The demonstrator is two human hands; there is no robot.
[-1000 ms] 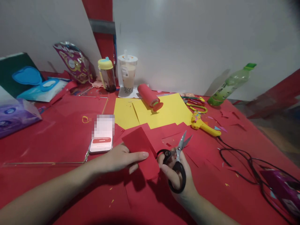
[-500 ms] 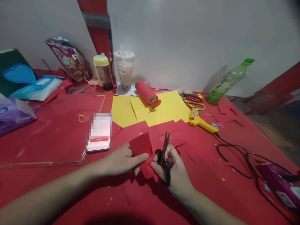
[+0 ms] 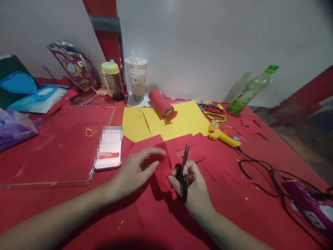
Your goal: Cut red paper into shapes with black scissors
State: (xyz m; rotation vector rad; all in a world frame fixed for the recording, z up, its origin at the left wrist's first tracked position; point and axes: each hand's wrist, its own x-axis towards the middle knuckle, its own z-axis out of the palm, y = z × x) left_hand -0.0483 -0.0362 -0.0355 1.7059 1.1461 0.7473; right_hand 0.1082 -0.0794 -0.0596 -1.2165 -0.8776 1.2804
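Note:
Black-handled scissors (image 3: 185, 173) sit in my right hand (image 3: 194, 187), their blades pointing up and away. The thumb and a finger of that same hand also pinch the edge of a piece of red paper (image 3: 163, 177). Beside the paper, my left hand (image 3: 137, 170) is open, its thumb and fingers apart and nothing between them. Its fingertips reach over the left part of the paper; whether they touch it I cannot tell. More red sheets (image 3: 187, 149) lie beneath and behind both hands.
A phone (image 3: 108, 149) lies left of my hands. Yellow paper (image 3: 182, 121) carries a red paper roll (image 3: 161, 104). On the right are a yellow glue gun (image 3: 223, 135), its black cord (image 3: 260, 166) and a leaning green bottle (image 3: 253, 90). A lidded drink cup (image 3: 137, 81) stands behind.
My left hand has let go of the red paper and opened, moving slightly left. The right hand keeps the scissors and the paper almost in place.

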